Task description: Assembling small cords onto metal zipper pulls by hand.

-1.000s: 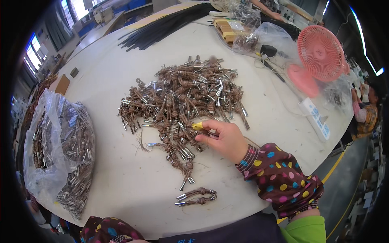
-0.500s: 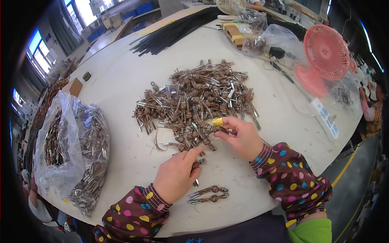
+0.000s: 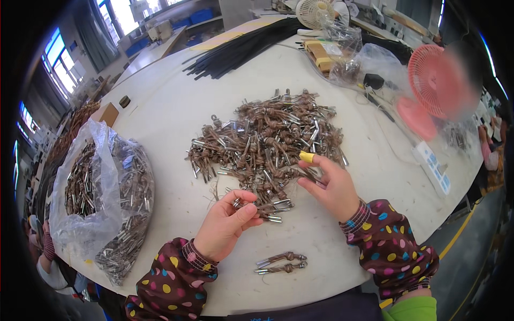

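Observation:
A heap of brown knotted cords with metal tips lies mid-table. At its near edge, my left hand is closed on several knotted cords, their metal tips pointing right. My right hand, a yellow cover on its index fingertip, is at the heap's right near side. Its thumb and fingers curl around a knotted cord, which is partly hidden. Two more knotted cords lie side by side on the table, closer to me.
A clear plastic bag filled with similar cords stands at left. Black strips lie at the back. To the right are a pink fan and a white power strip. A small cardboard box sits behind the bag.
My left hand has turned so its thumb faces up, with cords now showing in its grip. My right hand has shifted slightly right. The whole view has moved a little.

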Motion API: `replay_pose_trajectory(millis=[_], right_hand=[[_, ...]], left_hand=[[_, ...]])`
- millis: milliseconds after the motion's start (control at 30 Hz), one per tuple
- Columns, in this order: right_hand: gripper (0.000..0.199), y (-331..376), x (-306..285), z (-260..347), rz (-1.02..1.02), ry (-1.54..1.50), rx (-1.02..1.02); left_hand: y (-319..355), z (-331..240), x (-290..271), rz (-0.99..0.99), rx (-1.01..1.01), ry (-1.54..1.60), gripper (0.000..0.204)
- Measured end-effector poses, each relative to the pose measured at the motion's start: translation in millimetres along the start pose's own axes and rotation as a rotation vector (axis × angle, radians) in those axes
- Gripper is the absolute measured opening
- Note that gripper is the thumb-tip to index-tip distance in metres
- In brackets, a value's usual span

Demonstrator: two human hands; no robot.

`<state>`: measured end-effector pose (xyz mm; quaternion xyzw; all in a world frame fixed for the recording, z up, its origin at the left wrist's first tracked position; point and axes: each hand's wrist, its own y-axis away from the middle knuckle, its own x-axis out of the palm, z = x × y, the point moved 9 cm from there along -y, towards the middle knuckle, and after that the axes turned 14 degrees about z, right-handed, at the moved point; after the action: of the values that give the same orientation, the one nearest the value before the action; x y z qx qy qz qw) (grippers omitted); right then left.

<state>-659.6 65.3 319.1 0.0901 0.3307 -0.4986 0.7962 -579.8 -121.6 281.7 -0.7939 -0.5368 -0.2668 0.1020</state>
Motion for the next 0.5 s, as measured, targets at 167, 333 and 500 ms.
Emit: replay_pose_trajectory(millis=[167,333,500], right_hand=[[0.043,14.8,28.6,50.3,0.182,-0.067,-0.150],[0.035,10.7,45.5,24.0,0.294,-0.081,-0.030],[0.026,9.2,49.1,28.2,0.277,-0.336,0.005]], left_hand=[[-7.0,9.8,0.4,-0.025,-0.003,0.007,0.030],[-10.3,12.4,1.9,0.019,-0.053,-0.098,0.029],[-9.9,12.4,-6.0,-0.013,-0.082,-0.144,0.028]])
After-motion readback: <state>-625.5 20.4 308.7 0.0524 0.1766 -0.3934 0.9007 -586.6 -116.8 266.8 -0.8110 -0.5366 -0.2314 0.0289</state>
